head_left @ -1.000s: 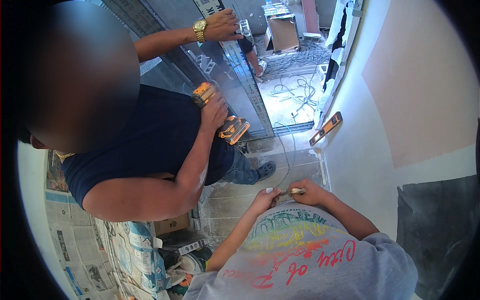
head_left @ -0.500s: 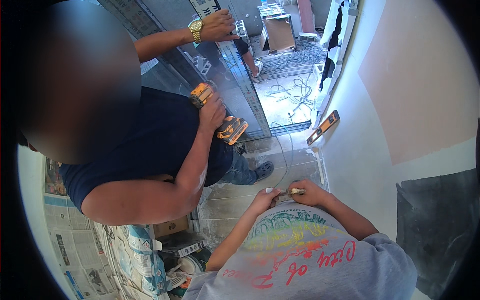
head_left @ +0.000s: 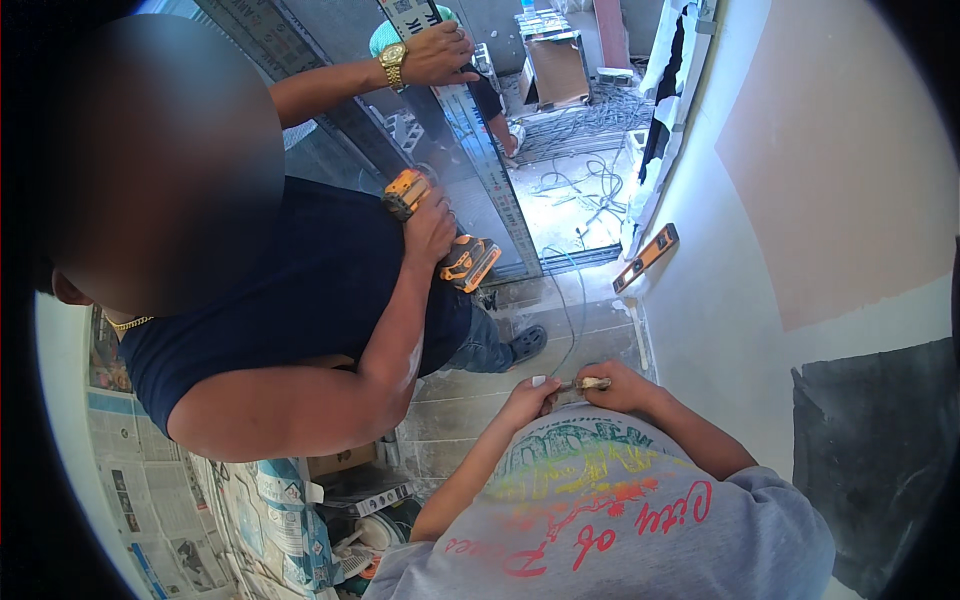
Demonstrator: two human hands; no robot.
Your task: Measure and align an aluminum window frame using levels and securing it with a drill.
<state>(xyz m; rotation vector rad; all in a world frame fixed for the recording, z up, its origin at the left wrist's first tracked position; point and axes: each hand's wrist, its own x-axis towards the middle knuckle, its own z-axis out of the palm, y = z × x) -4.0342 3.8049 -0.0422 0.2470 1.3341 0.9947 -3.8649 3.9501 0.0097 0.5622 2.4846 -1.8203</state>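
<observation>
In front of my grey shirt my two hands meet around a small narrow tool with a pale, worn end and a thin metallic part; its exact kind does not show. My left hand pinches the metallic part, with a light band on one finger. On the other side my right hand wraps the pale end. A co-worker stands close on the left, gripping an orange and black cordless drill in one hand. That person's other hand rests on the upright frame of a glass door.
An orange spirit level leans by the right wall. A thin cable runs over the tiled floor through the doorway. Beyond are coiled cords, a cardboard box and another person, partly hidden. Bags and tools lie at lower left.
The co-worker's drill and arm have shifted slightly right and down. Behind the glass, the other person's green clothing shows more at the top. My hands stay nearly still around the small tool.
</observation>
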